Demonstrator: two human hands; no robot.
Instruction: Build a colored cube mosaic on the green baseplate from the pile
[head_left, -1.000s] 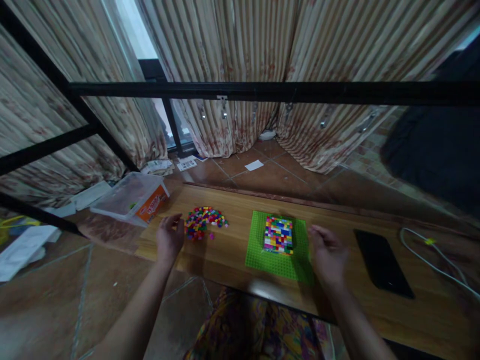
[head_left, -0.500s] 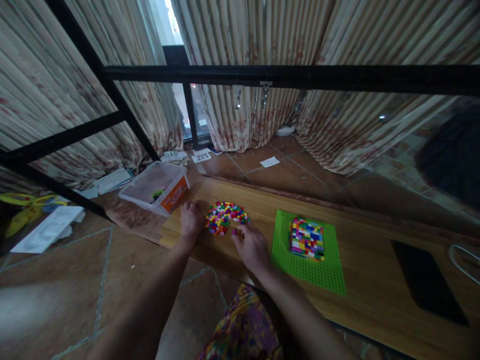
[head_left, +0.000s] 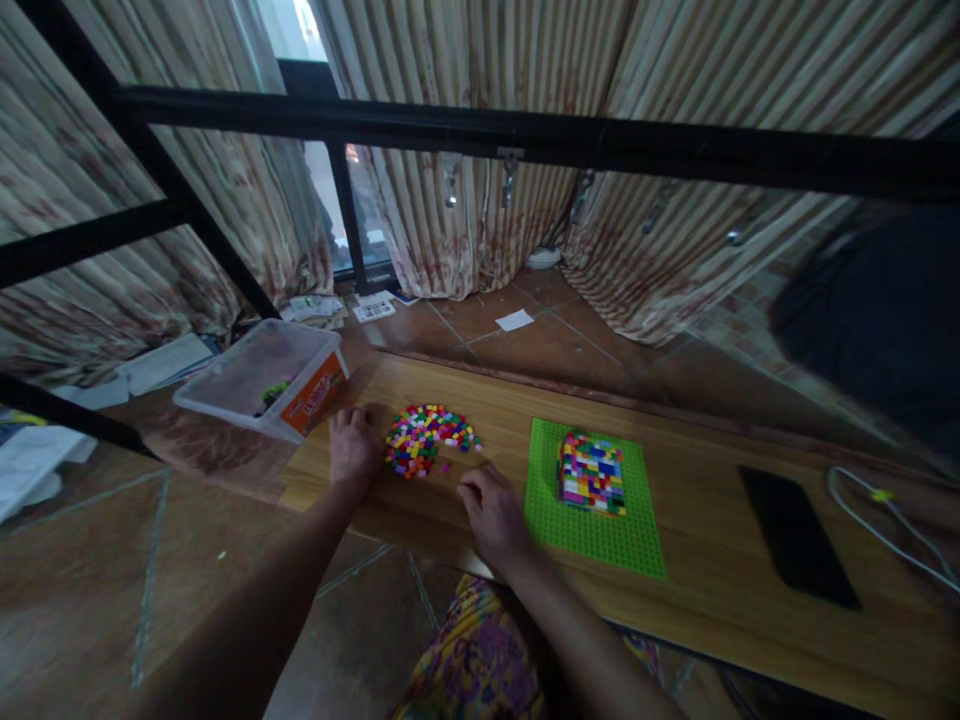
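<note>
A pile of small, many-coloured toy bricks lies on the wooden table. Just left of it, my left hand rests on the tabletop, fingers lying loosely and holding nothing visible. A single magenta brick sits apart at the pile's near side. My right hand is between the pile and the green baseplate, thumb and fingers brought together; whatever is between them is hidden. On the baseplate stands a block built from many-coloured bricks, right of my right hand.
A clear plastic box with an orange label stands beyond my left hand. A flat black object and a white cable lie on the table's right side. A black metal rail crosses in front of the curtains. A dark rounded shape is at right.
My right hand has drawn back from the pile toward me, and the magenta brick now lies alone on the table. My left hand stays beside the pile. The camera view has shifted rightward.
</note>
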